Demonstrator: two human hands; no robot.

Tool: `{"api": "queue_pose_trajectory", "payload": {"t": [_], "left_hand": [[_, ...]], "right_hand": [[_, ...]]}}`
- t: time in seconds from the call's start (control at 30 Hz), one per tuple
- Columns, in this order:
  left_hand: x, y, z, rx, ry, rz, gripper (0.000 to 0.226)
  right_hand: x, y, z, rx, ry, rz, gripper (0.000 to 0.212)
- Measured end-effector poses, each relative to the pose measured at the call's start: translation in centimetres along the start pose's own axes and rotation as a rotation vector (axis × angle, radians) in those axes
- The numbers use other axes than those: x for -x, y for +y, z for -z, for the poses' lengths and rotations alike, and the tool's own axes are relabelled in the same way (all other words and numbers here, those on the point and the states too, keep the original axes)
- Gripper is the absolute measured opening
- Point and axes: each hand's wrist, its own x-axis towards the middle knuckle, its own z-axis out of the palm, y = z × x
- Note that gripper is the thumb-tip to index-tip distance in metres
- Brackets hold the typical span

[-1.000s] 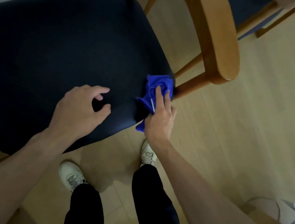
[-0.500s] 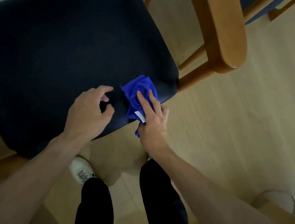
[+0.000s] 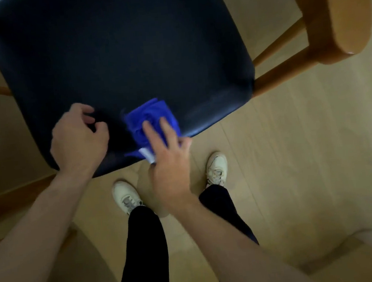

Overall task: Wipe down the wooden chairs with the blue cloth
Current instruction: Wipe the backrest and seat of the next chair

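A wooden chair with a dark padded seat (image 3: 116,52) fills the upper part of the head view. The bunched blue cloth (image 3: 147,119) with a white tag lies on the seat's front edge. My right hand (image 3: 169,162) presses the cloth down with straight fingers, its palm over the edge. My left hand (image 3: 77,141) rests on the seat just left of the cloth, fingers loosely curled and holding nothing. The chair's wooden armrest (image 3: 336,15) curves along the right side.
Pale wood flooring (image 3: 305,153) lies right of the chair. My legs in dark trousers and white shoes (image 3: 127,196) stand just in front of the seat. Wooden rails of the chair frame show at the left edge. A pale object sits at the bottom right corner.
My right hand has slid the cloth leftward along the seat's front edge, away from the right corner and toward my left hand. The left hand stays on the seat.
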Motion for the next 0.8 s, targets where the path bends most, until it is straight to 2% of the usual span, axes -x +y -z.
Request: {"api": "queue_pose_trajectory", "payload": {"t": [0.1, 0.23, 0.3, 0.37, 0.43, 0.5, 0.6, 0.7, 0.8], "left_hand": [[0.1, -2.7, 1.9, -0.027, -0.018, 0.025, 0.026], [1.1, -3.2, 2.2, 0.027, 0.027, 0.046, 0.024], [1.8, -2.5, 1.7, 0.096, 0.026, 0.033, 0.026], [2.7, -1.6, 0.8, 0.16, 0.023, 0.026, 0.027], [3.8, -1.1, 0.0, 0.209, 0.03, 0.038, 0.027], [5.0, -1.5, -0.4, 0.229, 0.044, 0.044, 0.027], [6.7, -3.7, 0.1, 0.255, 0.042, 0.054, 0.026], [8.4, -6.6, 0.9, 0.267, -0.02, 0.157, 0.025], [10.6, -9.5, 1.5, 0.242, -0.066, 0.275, 0.025]], "right_hand": [[2.1, -3.4, -2.0, -0.083, -0.133, 0.102, 0.082], [-0.1, 0.3, 2.1, -0.105, -0.065, 0.197, 0.09], [-2.5, 4.5, 5.8, -0.147, 0.088, 0.075, 0.084], [-5.1, 8.5, 9.0, -0.206, 0.249, -0.148, 0.077], [-6.4, 9.8, 10.2, -0.128, 0.298, -0.285, 0.079], [-6.1, 7.8, 8.5, -0.07, 0.296, -0.293, 0.08], [-3.7, 1.9, 3.4, 0.01, 0.204, -0.118, 0.083], [-0.6, -3.6, -1.1, 0.033, 0.085, 0.028, 0.083], [1.8, -6.4, -3.6, 0.073, -0.136, 0.305, 0.079]]}}
